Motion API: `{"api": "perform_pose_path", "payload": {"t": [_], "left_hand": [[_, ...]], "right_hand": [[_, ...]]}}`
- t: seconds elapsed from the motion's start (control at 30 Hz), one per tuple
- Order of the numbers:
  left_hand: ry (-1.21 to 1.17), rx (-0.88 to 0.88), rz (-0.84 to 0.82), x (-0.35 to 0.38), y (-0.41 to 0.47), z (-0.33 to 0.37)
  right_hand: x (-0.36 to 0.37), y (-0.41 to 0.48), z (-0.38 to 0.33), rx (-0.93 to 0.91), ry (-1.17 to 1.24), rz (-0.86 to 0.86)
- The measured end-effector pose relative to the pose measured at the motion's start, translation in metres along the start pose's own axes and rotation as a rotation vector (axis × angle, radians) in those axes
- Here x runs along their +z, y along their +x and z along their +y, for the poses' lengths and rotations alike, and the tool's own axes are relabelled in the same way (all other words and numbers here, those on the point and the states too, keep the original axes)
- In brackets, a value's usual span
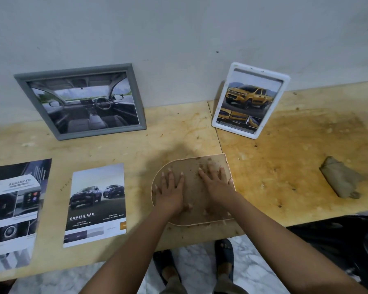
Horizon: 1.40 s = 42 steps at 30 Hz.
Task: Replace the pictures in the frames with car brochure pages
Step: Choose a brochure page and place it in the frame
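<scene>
Hands (pixel 172 193) press frame back (pixel 192 187); brochure page (pixel 97 204) beside.

A rough home workspace: stained plywood bench (pixel 285 149) against a scuffed wall (pixel 179 39), marble-patterned floor (pixel 196 264).

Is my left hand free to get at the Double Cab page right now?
Probably yes. The left hand rests flat on the arched frame back, holding nothing, and the Double Cab page lies uncovered just to its left, with only bare tabletop between.
</scene>
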<state>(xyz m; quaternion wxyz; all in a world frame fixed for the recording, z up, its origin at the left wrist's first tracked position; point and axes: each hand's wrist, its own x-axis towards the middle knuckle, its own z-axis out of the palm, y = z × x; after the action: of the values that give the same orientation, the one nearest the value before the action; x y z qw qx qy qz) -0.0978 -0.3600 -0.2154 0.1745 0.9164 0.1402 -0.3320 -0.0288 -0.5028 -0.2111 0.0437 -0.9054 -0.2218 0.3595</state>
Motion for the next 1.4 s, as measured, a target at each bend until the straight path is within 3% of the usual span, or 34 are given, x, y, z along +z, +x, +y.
{"api": "perform_pose_path", "payload": {"t": [0.23, 0.33, 0.43, 0.57, 0.73, 1.0, 1.23, 1.3, 1.4], "left_hand": [[-0.011, 0.006, 0.004, 0.001, 0.002, -0.002], [-0.107, 0.05, 0.144, 0.009, -0.007, -0.012], [-0.323, 0.042, 0.384, 0.021, -0.021, -0.029], [-0.631, -0.106, 0.528, 0.021, -0.029, -0.043], [-0.85, -0.208, 0.516, 0.015, -0.029, -0.039], [-1.014, -0.231, 0.667, -0.002, -0.035, -0.024], [-1.367, -0.087, 0.876, -0.053, -0.052, -0.005], [-1.448, -0.042, 0.861, -0.052, -0.051, -0.004], [-1.418, -0.03, 0.788, -0.028, -0.043, 0.003]], "right_hand": [[0.0, 0.006, 0.003, -0.018, 0.03, 0.005], [-0.006, 0.004, 0.012, -0.067, 0.021, 0.002], [-0.011, -0.002, 0.02, -0.086, 0.108, 0.112], [-0.009, -0.014, 0.028, 0.064, 0.367, 0.391], [0.002, -0.022, 0.025, 0.139, 0.565, 0.375], [-0.026, -0.024, 0.018, 0.344, 0.834, 0.614], [-0.085, -0.043, 0.009, 0.093, 1.203, 1.036], [-0.086, -0.046, 0.014, 0.011, 1.29, 1.037], [-0.063, -0.042, 0.018, -0.054, 1.314, 0.858]]}}
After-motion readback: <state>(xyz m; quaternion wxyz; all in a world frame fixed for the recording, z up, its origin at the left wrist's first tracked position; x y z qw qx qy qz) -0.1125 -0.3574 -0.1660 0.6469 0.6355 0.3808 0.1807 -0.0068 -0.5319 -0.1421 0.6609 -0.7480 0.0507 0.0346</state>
